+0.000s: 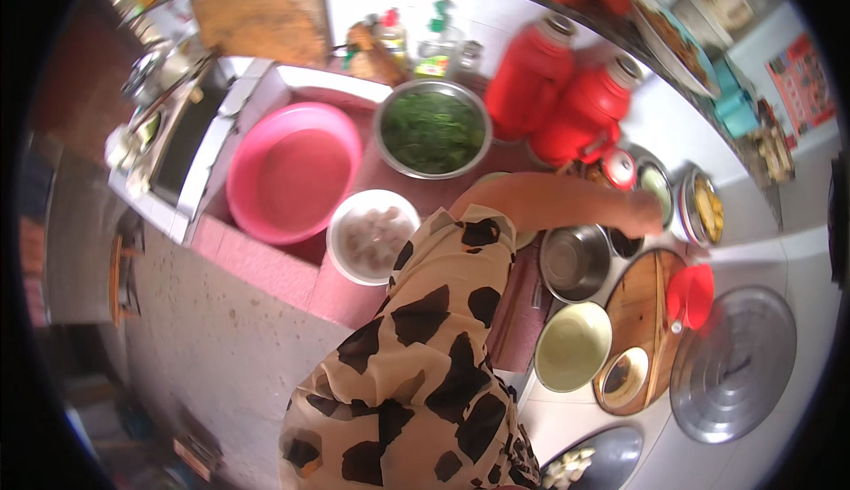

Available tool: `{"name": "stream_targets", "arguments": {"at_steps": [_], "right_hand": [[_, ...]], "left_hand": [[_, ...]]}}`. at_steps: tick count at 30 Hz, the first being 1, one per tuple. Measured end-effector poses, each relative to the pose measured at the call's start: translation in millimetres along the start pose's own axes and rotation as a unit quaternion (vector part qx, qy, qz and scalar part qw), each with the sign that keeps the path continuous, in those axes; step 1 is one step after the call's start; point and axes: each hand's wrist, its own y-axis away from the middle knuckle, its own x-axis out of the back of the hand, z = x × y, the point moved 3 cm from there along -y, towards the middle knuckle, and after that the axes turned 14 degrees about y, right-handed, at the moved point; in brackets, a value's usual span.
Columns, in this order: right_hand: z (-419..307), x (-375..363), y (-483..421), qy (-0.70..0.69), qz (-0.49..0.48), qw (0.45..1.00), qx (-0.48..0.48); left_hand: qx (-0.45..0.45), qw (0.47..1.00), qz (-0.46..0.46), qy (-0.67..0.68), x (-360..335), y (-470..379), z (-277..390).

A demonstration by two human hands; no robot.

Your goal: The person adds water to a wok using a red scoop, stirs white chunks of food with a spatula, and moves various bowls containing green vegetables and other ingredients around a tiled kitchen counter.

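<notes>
My left hand [643, 214] reaches out to the right over the counter from a short cream sleeve with dark patches. It is blurred, and its fingers are hard to make out, so I cannot tell whether it holds anything. Just beyond it is a pale green dish [656, 188]; below it is a small dark bowl [625, 243]. An empty-looking steel pot [575, 263] stands under the forearm, beside a pale yellow-green bowl [572, 347]. A red-and-white lidded jar [619, 168] lies above the wrist. My right hand is out of view.
A pink basin [292, 171] sits in the sink. Nearby are a steel bowl of leafy greens [434, 128], a white bowl of pale round pieces [373, 238] and red thermos flasks [531, 78]. Rightward lie a round wooden board [641, 304], red scoop [690, 296] and large metal lid [734, 364].
</notes>
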Motion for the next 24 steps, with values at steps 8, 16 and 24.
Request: {"name": "stream_targets", "arguments": {"at_steps": [8,16,24], "right_hand": [[-32.1,2.9,-21.3,-0.010,0.010,0.994,0.110],[-84.3,-3.4,0.0,-0.042,-0.069,0.979,0.189],[-166.8,-5.9,32.1,-0.075,-0.162,0.944,0.279]], "left_hand": [[-0.031,0.996,0.028,0.083,68.6,99.0,167.5],[-0.012,0.998,-0.021,0.056,77.9,179.2,283.8],[-0.026,0.981,-0.024,0.190,31.3,215.7,395.9]]}}
